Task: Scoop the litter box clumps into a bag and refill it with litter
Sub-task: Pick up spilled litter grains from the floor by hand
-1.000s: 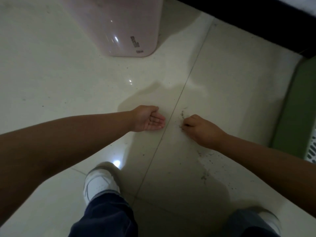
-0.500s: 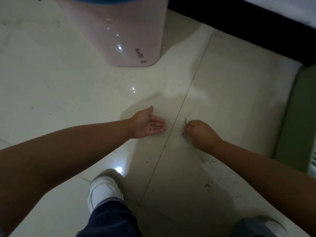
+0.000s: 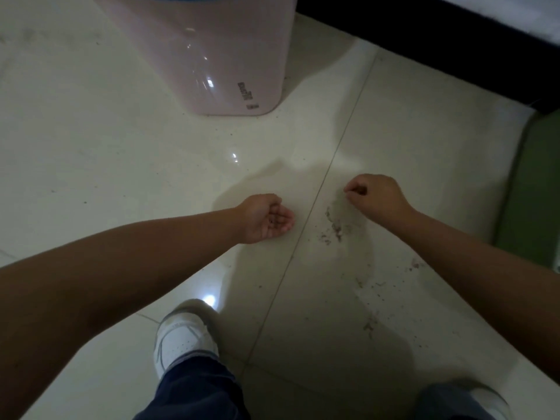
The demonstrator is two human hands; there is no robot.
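Wide pale tiled floor (image 3: pixel 91 153) fills the view, glossy, with a grout line running down between the two arms. At the top stands a pink bin (image 3: pixel 218 56), its base on the tiles, a small dark label near its lower right corner and a strip of blue showing at its upper edge. Along the top right runs a dark band, and down the right edge a green mat (image 3: pixel 536 192), or something like it; what it is cannot be told for sure. Down at the bottom, a white shoe (image 3: pixel 181 341) under a dark blue trouser leg (image 3: pixel 197 392), and a second shoe (image 3: pixel 485 401) just peeking in at the lower right. Now the hands, both low over the floor, either side of the grout line. The left hand (image 3: pixel 266 218) is turned palm up and cupped, fingers curled loosely, with a few small dark specks lying in the palm. The right hand (image 3: pixel 375 195) is knuckles up, fingers curled in and thumb and fingertip pinched together; whether a grain sits in that pinch is too small to tell. Just below it, spilled litter (image 3: pixel 335 227) lies scattered on the tile in dark crumbs, trailing away under the right forearm toward the lower right. The litter box itself is not in view.
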